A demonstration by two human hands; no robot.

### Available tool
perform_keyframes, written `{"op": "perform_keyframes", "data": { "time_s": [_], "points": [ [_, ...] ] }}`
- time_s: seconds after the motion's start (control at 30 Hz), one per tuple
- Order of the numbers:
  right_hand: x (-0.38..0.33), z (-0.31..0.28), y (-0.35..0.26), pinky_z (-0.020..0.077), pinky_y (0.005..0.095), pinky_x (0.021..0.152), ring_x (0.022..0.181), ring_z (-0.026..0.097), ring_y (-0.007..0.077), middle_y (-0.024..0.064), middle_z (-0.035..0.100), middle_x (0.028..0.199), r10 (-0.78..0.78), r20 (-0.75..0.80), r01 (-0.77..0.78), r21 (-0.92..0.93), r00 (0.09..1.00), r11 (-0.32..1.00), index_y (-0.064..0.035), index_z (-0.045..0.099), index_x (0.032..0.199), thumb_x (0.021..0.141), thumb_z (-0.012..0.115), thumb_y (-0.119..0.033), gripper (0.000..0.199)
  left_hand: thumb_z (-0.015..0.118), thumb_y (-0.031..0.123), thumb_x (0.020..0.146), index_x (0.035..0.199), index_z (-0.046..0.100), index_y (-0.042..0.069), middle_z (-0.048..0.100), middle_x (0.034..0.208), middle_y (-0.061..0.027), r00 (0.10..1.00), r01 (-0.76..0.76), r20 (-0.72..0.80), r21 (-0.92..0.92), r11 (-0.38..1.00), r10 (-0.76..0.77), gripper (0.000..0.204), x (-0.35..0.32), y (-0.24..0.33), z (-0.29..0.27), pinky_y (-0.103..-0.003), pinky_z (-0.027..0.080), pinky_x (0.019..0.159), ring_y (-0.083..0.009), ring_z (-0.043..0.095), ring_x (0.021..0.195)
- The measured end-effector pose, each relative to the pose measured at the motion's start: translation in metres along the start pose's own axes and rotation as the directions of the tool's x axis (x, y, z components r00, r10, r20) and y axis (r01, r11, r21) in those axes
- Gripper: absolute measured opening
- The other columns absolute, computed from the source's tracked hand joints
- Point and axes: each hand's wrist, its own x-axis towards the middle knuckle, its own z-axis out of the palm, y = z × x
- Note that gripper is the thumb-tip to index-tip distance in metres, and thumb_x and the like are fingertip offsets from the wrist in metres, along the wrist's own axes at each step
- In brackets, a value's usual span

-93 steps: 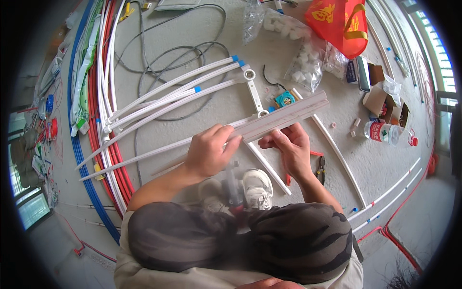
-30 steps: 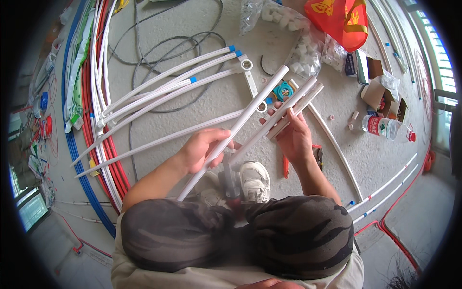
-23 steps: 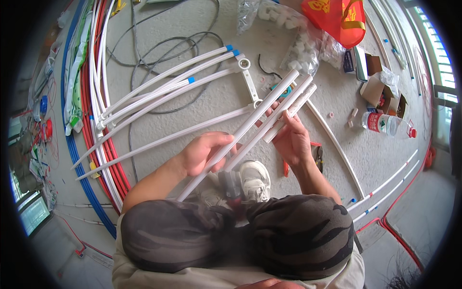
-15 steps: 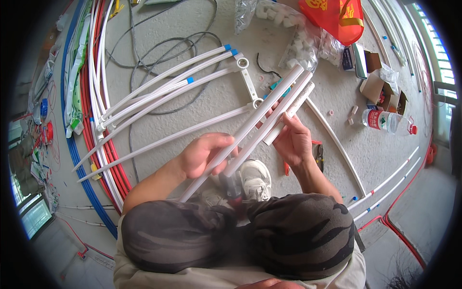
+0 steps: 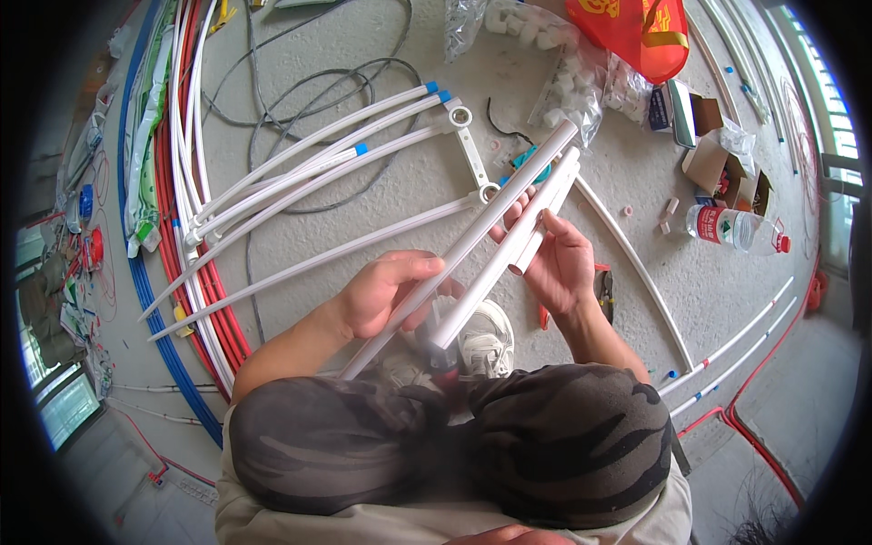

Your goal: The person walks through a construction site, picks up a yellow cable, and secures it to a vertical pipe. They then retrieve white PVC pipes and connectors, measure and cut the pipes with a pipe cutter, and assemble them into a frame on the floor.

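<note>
- Far left of the hands: bundle of blue, red and white conduit (image 5: 186,272) lies in long curves on the concrete floor (image 5: 436,118).
- Up-left of the left hand: several white pipes with blue end caps (image 5: 309,159) fan out on the floor over loops of grey cable (image 5: 300,91).
- Left hand (image 5: 386,292): forearm enters from the lower left, above the camouflage-clad knees (image 5: 454,445). Fingers curled shut around the lower part of the long white pipe (image 5: 472,241), thumb on top.
- The long white pipe runs diagonally from below the left hand up and right past the right hand's fingertips, open end uppermost.
- Between the hands, just beside that pipe: two shorter white pipes (image 5: 518,245) lie parallel to it, touching one another.
- Below the hands: white sneaker (image 5: 486,336) on the floor, partly hidden by the pipes.
- Right hand (image 5: 559,263): forearm rises from the lower right, palm toward the pipes, fingers wrapped on the shorter white pipes near their upper part; grip closed.
- Just right of the right hand: red-handled pliers (image 5: 601,291) on the floor.
- Well right: plastic bottle with red label (image 5: 731,227), lying near open cardboard boxes (image 5: 718,154).
- Up-right: red bag (image 5: 631,32) beside clear bags of white fittings (image 5: 568,77).
</note>
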Motion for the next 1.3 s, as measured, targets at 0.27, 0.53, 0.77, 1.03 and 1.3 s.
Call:
{"op": "perform_keyframes", "data": {
  "time_s": [0.27, 0.53, 0.77, 1.03, 1.3],
  "points": [
    [0.000, 0.000, 0.001, 0.0489, 0.0560, 0.108, 0.115, 0.063, 0.0262, 0.0106, 0.062, 0.124, -0.122, 0.055, 0.134, -0.477, 0.991, 0.869, -0.0038, 0.050, 0.138, 0.097, 0.059, -0.012, 0.042, 0.052, 0.033, 0.104, 0.103, 0.066, -0.004, 0.058, 0.134, -0.0325, 0.984, 0.091, 0.154, 0.013, 0.996, -0.092, 0.040, -0.005, 0.001, 0.000, -0.025, 0.050, 0.051, -0.0164, 0.062, 0.054],
    [0.001, 0.017, 0.011, 0.0464, 0.0420, 0.108, 0.127, 0.059, 0.0245, 0.0116, 0.062, 0.136, -0.244, 0.281, 0.370, -0.778, 0.928, 0.508, -0.0003, 0.047, 0.147, 0.097, 0.062, -0.002, 0.052, 0.055, 0.023, 0.100, 0.105, 0.067, -0.011, 0.061, 0.114, -0.0211, 0.989, -0.092, 0.127, 0.116, 0.989, 0.077, 0.036, -0.018, 0.015, 0.000, -0.024, 0.049, 0.048, -0.0168, 0.059, 0.054],
    [0.004, 0.017, 0.004, 0.0467, 0.0344, 0.104, 0.115, 0.064, 0.0191, 0.0096, 0.068, 0.123, -0.340, 0.530, 0.585, -0.807, 0.777, 0.077, -0.0004, 0.057, 0.138, 0.095, 0.062, 0.012, 0.045, 0.062, 0.034, 0.095, 0.099, 0.071, -0.010, 0.061, 0.102, -0.0203, 0.869, -0.484, 0.161, 0.069, 0.873, 0.469, 0.045, -0.053, 0.045, -0.012, -0.022, 0.045, 0.042, -0.0157, 0.057, 0.049],
    [0.006, 0.016, 0.007, 0.0488, 0.0361, 0.100, 0.097, 0.065, 0.0185, 0.0085, 0.068, 0.103, -0.329, 0.603, 0.624, -0.780, 0.726, -0.053, -0.0038, 0.060, 0.132, 0.092, 0.070, 0.006, 0.043, 0.062, 0.038, 0.093, 0.097, 0.070, -0.008, 0.062, 0.100, -0.0188, 0.815, -0.579, 0.097, 0.117, 0.807, 0.571, 0.047, -0.073, 0.049, -0.019, -0.024, 0.046, 0.044, -0.0148, 0.056, 0.050],
    [0.004, 0.054, 0.008, 0.0250, 0.0229, 0.045, 0.053, 0.028, 0.0071, -0.0002, 0.041, 0.076, 0.043, 0.066, 0.013, -0.675, 0.997, 0.737, -0.0029, 0.046, 0.145, 0.110, 0.036, -0.054, 0.063, 0.059, 0.037, 0.096, 0.098, 0.071, -0.006, 0.063, 0.098, -0.0167, 0.763, -0.643, 0.039, 0.149, 0.752, 0.645, 0.045, -0.087, 0.048, -0.022, -0.025, 0.045, 0.043, -0.0150, 0.055, 0.049]
  ]
}}
